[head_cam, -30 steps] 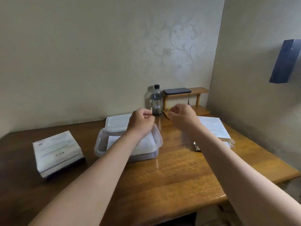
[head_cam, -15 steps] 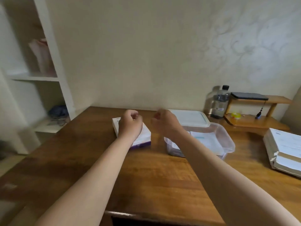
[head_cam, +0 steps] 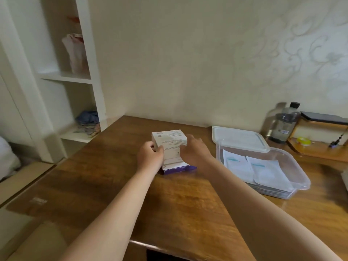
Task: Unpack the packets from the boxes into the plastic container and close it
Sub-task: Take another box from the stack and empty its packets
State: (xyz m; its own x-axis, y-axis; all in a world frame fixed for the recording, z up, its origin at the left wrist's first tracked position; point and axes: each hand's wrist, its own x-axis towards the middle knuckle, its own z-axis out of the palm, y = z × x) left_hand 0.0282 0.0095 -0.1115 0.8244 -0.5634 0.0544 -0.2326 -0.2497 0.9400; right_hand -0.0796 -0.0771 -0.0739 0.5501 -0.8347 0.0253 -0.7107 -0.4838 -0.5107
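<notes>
A stack of white boxes (head_cam: 170, 143) with a purple-edged one at the bottom stands on the wooden table (head_cam: 180, 208). My left hand (head_cam: 149, 157) grips the stack's left side, thumb on its top. My right hand (head_cam: 194, 149) lies on the right side, fingers curled over the top box. To the right sits the clear plastic container (head_cam: 301, 180) with flat white packets (head_cam: 252, 168) inside. Its white lid (head_cam: 239, 138) leans on the container's far rim.
A dark plastic bottle (head_cam: 285, 123) stands by the wall next to a small wooden shelf (head_cam: 320, 151) bearing a dark flat device and a yellow roll. A white shelving unit (head_cam: 62, 78) stands left of the table. The table's front edge runs near the bottom.
The view swung left from the container toward the box stack. Both hands moved from mid-air onto the stack, and the top box now sits raised at its far end.
</notes>
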